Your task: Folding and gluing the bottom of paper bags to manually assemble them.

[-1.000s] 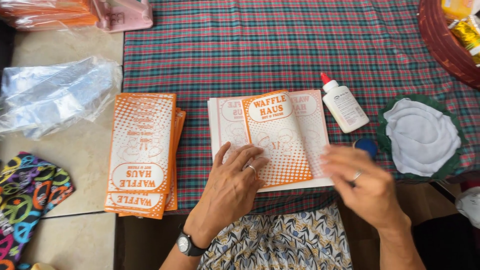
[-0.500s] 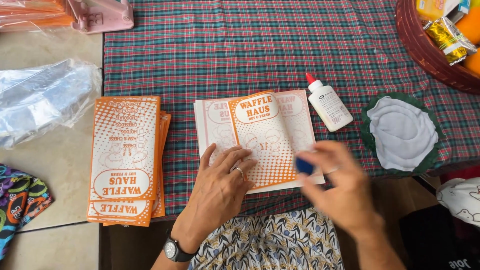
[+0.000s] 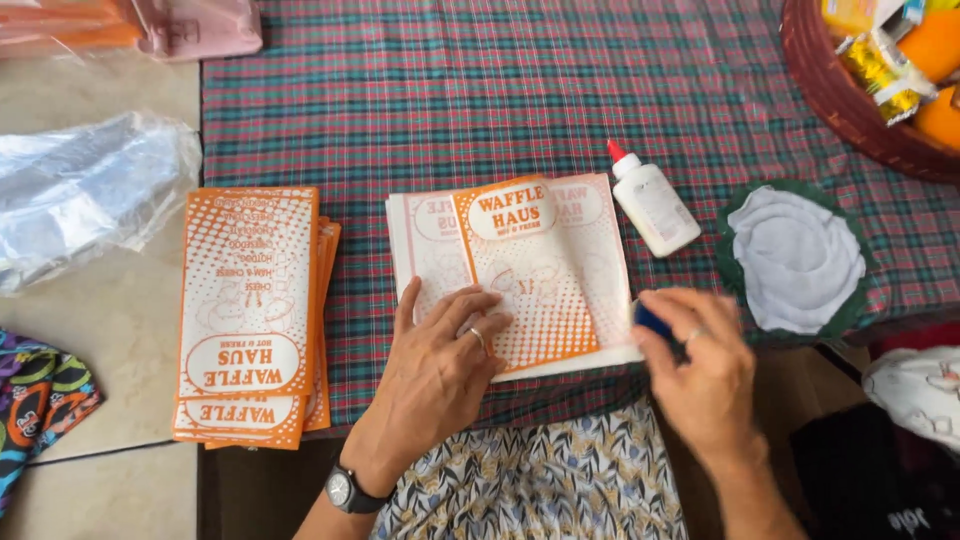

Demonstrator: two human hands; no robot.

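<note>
The right hand is blurred and hides most of a small blue object beside the paper bag; the basket is cut off.

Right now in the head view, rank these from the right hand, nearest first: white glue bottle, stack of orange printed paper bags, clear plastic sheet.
From the right hand:
1. White glue bottle with red cap, just above it on the plaid cloth.
2. Stack of orange printed paper bags, across to the left.
3. Clear plastic sheet, far left, off the cloth.

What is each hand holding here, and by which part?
The right hand pinches a small blue object by its near end. The left hand only presses flat on the paper bag.
</note>
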